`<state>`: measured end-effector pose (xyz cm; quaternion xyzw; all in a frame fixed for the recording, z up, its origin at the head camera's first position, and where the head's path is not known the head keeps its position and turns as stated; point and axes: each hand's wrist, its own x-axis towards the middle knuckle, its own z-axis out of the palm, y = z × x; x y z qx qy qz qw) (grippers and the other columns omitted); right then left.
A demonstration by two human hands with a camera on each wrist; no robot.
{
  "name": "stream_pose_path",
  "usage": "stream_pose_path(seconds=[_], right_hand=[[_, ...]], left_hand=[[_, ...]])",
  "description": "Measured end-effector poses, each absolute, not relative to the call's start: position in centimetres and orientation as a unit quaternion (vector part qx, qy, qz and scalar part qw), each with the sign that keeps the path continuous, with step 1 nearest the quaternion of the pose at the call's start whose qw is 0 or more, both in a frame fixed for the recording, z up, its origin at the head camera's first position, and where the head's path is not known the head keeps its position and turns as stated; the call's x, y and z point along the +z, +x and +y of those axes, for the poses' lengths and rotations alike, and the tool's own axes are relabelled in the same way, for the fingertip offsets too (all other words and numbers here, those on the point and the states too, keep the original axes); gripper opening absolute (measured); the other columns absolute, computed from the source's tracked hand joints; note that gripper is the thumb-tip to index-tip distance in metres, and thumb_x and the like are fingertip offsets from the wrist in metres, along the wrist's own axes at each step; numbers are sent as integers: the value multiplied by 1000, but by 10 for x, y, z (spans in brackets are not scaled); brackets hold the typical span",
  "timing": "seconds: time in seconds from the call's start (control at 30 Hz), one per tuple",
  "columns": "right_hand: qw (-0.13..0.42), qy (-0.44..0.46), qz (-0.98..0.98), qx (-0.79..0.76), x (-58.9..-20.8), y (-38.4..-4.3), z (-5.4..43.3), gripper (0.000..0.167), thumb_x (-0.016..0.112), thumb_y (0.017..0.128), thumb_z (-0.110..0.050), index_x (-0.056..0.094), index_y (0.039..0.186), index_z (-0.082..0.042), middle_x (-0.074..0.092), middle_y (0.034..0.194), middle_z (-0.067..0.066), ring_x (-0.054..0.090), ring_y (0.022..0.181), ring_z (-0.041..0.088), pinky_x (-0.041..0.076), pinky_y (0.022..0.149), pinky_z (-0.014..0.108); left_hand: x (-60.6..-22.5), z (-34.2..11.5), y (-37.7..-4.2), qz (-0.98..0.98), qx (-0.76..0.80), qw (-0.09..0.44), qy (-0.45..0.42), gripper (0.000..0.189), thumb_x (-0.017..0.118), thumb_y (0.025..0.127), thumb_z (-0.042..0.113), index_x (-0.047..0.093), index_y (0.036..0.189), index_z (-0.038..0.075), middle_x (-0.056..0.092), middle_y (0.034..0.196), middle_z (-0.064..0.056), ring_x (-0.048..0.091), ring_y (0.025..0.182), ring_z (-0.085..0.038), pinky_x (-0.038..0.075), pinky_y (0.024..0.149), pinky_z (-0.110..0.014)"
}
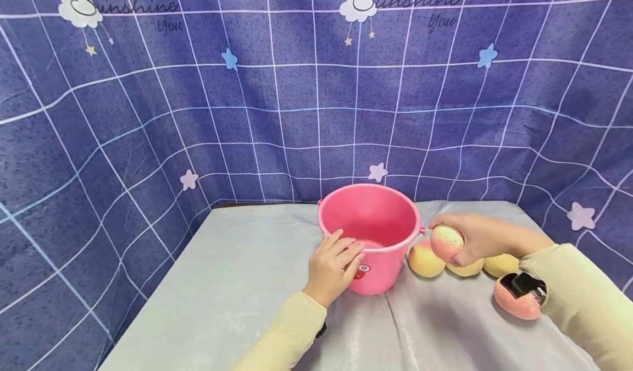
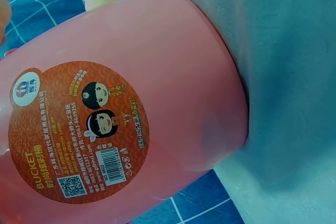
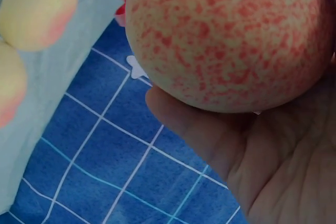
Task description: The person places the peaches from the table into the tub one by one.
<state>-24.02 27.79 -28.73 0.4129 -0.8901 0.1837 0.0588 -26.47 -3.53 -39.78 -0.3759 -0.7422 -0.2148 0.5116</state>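
Observation:
A pink bucket (image 1: 378, 272) stands upright at the middle of the table, a round orange label (image 2: 79, 135) on its side. My left hand (image 1: 332, 266) holds the bucket's near left rim, its fingers bent over the edge; the thumb is hidden. To the right of the bucket, my right hand (image 1: 477, 236) grips a red-speckled peach (image 3: 231, 40) above other fruit. In the head view the held peach (image 1: 447, 243) overlaps the yellow fruit behind it.
Beside the bucket's right side lie several yellow-pink peaches (image 1: 426, 259) in a row. A redder peach (image 1: 516, 302) lies nearer, partly behind the right wrist's black camera (image 1: 521, 284). A pale cloth covers the table (image 1: 237, 283). Blue checked curtain (image 1: 277, 112) hangs along the back and sides.

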Motion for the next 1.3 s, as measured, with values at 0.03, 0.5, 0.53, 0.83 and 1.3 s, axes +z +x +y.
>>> stream_pose_path(seconds=[0.03, 0.5, 0.53, 0.83, 1.3], right_hand=[[64, 414, -889, 184, -286, -240, 276, 60, 80, 57, -14, 58, 112, -2, 63, 100, 0, 53, 81, 4, 49, 65, 26], [88, 392, -895, 193, -284, -239, 266, 58, 81, 58, -17, 62, 113, -7, 60, 99, -6, 53, 84, 6, 50, 69, 29], [96, 395, -892, 196, -285, -240, 266, 59, 81, 58, -17, 62, 113, -7, 61, 100, -6, 54, 85, 6, 50, 69, 29], [140, 375, -886, 234, -282, -243, 257, 58, 84, 60, -15, 63, 115, -11, 65, 105, -4, 57, 87, 6, 52, 75, 31], [164, 370, -884, 234, -282, -248, 245, 57, 84, 60, -14, 62, 112, -8, 62, 101, -4, 57, 86, 9, 52, 74, 33]], left_hand=[[-398, -35, -265, -742, -215, 511, -376, 20, 75, 81, 21, 78, 98, 12, 72, 94, -4, 65, 102, -28, 50, 87, -54], [-395, -36, -262, -754, -209, 498, -374, 25, 81, 74, 19, 78, 98, 14, 72, 94, -3, 65, 103, -27, 49, 89, -53], [-394, -36, -262, -754, -210, 498, -374, 25, 81, 73, 19, 78, 98, 14, 72, 94, -3, 65, 103, -27, 49, 89, -53], [-396, -38, -261, -762, -207, 490, -370, 23, 79, 76, 18, 78, 98, 16, 71, 95, -2, 64, 105, -27, 48, 91, -52], [-397, -38, -262, -747, -206, 507, -377, 17, 72, 84, 22, 78, 98, 15, 71, 94, -2, 64, 104, -27, 50, 88, -52]])
